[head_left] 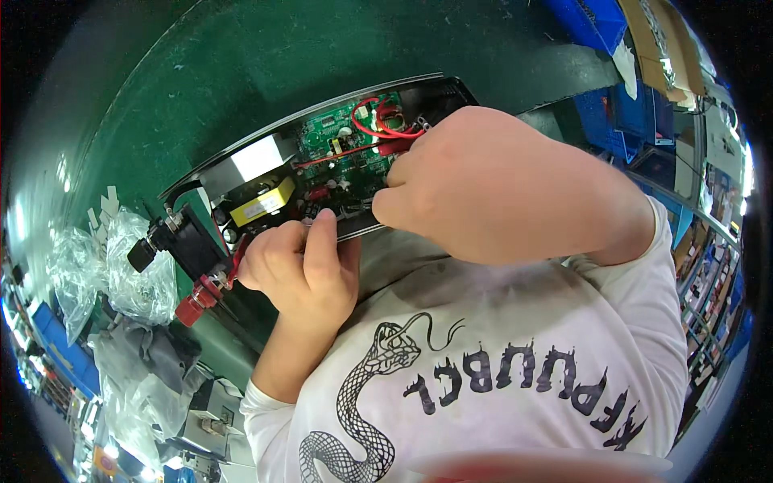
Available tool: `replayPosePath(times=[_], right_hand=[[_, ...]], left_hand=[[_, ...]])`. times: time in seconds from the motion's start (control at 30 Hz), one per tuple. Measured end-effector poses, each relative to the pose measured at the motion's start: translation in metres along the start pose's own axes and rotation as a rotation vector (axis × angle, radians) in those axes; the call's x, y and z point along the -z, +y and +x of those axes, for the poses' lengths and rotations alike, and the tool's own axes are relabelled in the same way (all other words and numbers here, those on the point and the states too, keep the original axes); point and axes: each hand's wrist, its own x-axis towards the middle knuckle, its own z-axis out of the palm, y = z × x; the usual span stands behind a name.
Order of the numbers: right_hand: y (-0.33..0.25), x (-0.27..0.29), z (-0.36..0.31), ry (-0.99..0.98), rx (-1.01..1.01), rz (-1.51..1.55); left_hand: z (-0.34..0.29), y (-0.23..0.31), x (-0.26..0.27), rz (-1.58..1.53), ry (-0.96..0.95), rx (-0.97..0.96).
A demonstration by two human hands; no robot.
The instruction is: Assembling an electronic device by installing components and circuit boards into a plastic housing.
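An electronic device in a long black metal housing [302, 117] lies open on the green work surface. Inside are a green circuit board [330, 129], a yellow-wrapped transformer [263, 202] and red wires [366, 121]. At its left end an end panel [194, 241] stands away from the housing, carrying a black terminal knob [142, 254] and a red terminal knob [193, 306]. My left hand [302, 266] is closed on the housing's near edge. My right hand [475, 185] is closed over the right part of the device, its fingertips and whatever they pinch hidden.
Clear plastic bags [141, 266] lie to the left, with grey and clear wrapping below them. Blue bins [592, 24] and a cardboard box [664, 48] stand at the far right. Loaded shelves [704, 298] line the right side.
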Motion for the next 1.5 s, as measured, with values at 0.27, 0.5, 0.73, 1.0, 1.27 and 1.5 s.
replayPosePath(times=[0.27,0.5,0.73,1.0,1.27,1.5], right_hand=[[0.0,0.0,-0.007,0.1,-0.008,-0.064],[0.001,0.0,-0.01,0.024,-0.049,-0.139],[0.002,-0.001,-0.009,-0.071,0.044,-0.156],[-0.004,-0.006,-0.014,-0.046,-0.032,-0.112],[-0.006,0.001,-0.025,0.043,-0.159,-0.254],[-0.009,0.007,-0.022,-0.025,-0.086,-0.253]], left_hand=[[-0.001,-0.001,-0.001,0.025,0.016,0.011],[0.008,0.012,-0.008,0.103,0.029,0.037],[0.008,0.016,-0.01,0.089,0.01,0.083],[0.009,0.017,-0.007,0.107,-0.036,0.059],[0.007,0.015,-0.009,0.032,0.002,0.061],[0.007,0.016,-0.007,0.029,-0.034,0.103]])
